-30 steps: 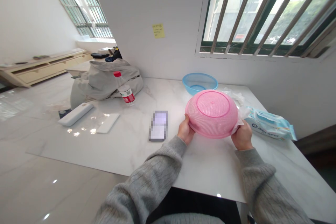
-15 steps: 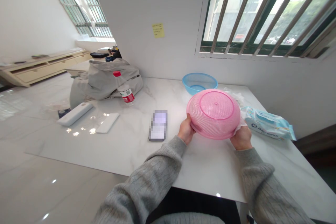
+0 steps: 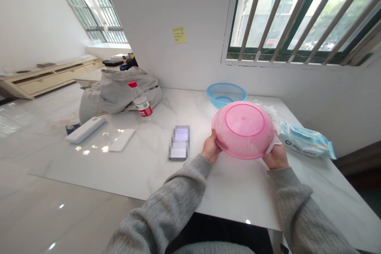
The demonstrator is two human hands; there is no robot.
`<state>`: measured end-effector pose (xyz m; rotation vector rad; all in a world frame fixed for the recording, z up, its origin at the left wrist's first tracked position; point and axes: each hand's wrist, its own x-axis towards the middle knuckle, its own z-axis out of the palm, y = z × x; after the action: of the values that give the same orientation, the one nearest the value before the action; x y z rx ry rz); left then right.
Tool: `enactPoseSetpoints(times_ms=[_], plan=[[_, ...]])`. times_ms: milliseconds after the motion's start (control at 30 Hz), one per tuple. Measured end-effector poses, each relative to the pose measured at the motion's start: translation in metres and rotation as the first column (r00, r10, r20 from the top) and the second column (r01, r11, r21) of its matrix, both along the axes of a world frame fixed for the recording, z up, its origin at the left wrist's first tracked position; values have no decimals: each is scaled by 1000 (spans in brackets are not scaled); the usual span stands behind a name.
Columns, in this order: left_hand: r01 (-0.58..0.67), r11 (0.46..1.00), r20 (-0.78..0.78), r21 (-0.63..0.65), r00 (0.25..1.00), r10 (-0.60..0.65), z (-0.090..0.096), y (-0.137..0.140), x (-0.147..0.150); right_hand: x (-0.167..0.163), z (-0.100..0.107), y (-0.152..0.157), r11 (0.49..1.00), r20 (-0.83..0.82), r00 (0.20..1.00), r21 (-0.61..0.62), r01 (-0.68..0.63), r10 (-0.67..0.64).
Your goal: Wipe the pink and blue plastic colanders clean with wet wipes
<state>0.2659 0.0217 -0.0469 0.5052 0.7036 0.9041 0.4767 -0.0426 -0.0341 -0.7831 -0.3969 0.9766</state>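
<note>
Two-handed, holding a pink strainer [image 3: 243, 129] bottom up, in front of the blue basket [image 3: 226, 95] and slightly to its right; pinching the rim with the left hand [image 3: 211, 149], gripping the opposite side plus a thin white sheet [image 3: 276, 140] with the right hand [image 3: 276, 156]

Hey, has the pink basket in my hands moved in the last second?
Yes, slightly: the pink basket has shifted a little rightward, judged against the blue basket behind it.
</note>
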Motion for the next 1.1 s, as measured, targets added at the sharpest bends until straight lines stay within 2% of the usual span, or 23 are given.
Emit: enactPoseSetpoints(times_ms=[367,633,1100], plan=[[-34,999,0,5,999,34,0,2,0,0,1,-1,1000,-17,1000,3,16,-16],[-59,998,-45,-2,997,59,-1,13,-4,-1,1,-7,996,-80,994,51,-66,70],[-189,973,-149,132,967,208,-17,28,-12,1,6,-11,989,-86,987,-36,-143,139]])
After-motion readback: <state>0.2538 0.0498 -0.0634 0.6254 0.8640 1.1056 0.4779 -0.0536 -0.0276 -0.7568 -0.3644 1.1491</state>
